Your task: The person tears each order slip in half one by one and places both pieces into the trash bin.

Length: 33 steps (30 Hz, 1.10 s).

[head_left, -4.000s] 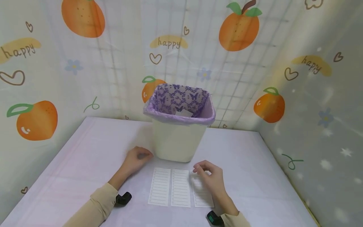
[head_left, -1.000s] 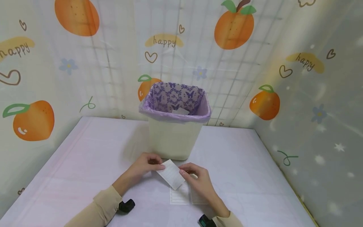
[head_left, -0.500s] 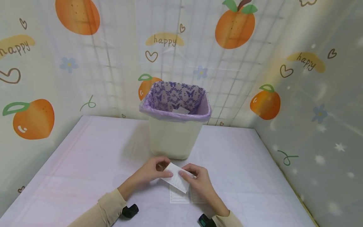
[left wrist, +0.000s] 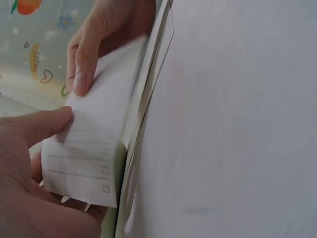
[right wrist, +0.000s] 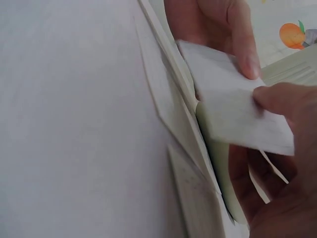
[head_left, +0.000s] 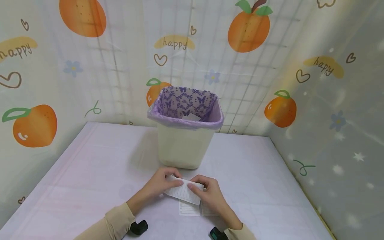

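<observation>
Both hands hold one white lined checklist sheet just above the table, in front of the bin. My left hand pinches its left part, thumb on top and fingers beneath. On the right part my right hand grips it the same way. The two thumbs lie close together on the paper. In the left wrist view, ruled lines and small checkboxes show on the sheet. Under it lie two more checklist sheets, one in the middle and one to its right, both partly hidden by the hands and paper.
A cream waste bin with a purple butterfly-patterned liner stands behind the hands. White paper pieces show inside it. The table has a pale cover, and a curtain printed with oranges surrounds it.
Four seconds ago three sheets lay in a row; the leftmost is now in both hands. Over the last second the hands drew closer together and the held sheet turned nearer to level.
</observation>
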Tool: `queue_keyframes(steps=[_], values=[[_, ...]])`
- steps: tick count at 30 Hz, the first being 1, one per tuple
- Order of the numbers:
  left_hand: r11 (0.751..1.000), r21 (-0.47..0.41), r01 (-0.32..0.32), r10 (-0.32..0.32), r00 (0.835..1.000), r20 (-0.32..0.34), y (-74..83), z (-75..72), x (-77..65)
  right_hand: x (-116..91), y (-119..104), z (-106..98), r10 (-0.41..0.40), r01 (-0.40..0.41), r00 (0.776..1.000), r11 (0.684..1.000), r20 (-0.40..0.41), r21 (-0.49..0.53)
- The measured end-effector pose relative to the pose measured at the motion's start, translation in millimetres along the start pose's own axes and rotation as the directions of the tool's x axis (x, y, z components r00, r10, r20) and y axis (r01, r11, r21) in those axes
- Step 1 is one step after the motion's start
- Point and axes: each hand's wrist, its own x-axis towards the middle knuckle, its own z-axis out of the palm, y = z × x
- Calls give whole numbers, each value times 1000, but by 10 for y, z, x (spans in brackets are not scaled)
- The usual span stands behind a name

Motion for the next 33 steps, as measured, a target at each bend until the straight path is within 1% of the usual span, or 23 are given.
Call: queue_keyframes(steps=[4,9,13,16,18,21,26,29,33], values=[[1000,-7,-12,12,1000,1,27,41,14,8,-4,0,8,-7,1000,1000,7,-7],[1000,-8,-4,5,1000,22,39,85,35,36,-5,6,-25,24,1000,1000,12,15],[1000,-13,-13,13,1000,26,0,94,37,55,-9,12,-52,52,998,999,20,4],[999,-22,-33,33,999,32,-40,107,34,39,-3,12,-68,68,998,998,19,-13],[999,-26,-34,35,999,34,-49,118,27,25,2,11,-82,82,997,996,15,-20],[1000,-22,-21,22,999,29,-24,126,12,15,3,15,-74,74,997,997,10,-18],[1000,-28,-2,2,1000,8,45,129,-13,11,-26,13,-19,19,1000,1000,4,-1],[999,-40,19,-19,1000,1,51,129,-28,3,-31,17,-28,28,1000,1000,0,-7],[997,-73,37,-37,999,-3,-17,162,-33,-16,-3,17,-51,51,999,998,-8,-26]])
